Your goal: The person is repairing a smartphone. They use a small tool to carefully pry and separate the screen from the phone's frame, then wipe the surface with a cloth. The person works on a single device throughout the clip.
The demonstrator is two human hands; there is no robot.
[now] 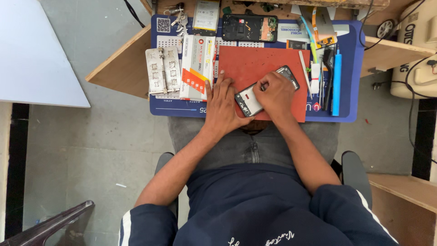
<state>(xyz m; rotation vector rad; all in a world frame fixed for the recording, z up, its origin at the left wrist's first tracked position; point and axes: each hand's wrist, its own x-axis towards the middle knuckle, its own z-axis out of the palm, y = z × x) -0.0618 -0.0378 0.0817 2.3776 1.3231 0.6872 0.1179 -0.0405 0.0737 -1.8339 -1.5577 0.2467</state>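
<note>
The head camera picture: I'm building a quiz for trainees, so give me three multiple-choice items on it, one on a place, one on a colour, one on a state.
1. Where does the opened phone frame lie?
A. on the red mat
B. on the floor
C. on the white box

2. What colour is the pen-like tool at the right of the blue mat?
A. green
B. blue
C. black

3. What is the left hand doing?
A. hanging in the air
B. holding keys
C. resting flat by the frame's lower end

Answers:
1 A, the frame sits on the red mat.
2 B, its long body is bright blue.
3 C, its fingers are spread on the red mat while the right hand presses on the frame.
</note>
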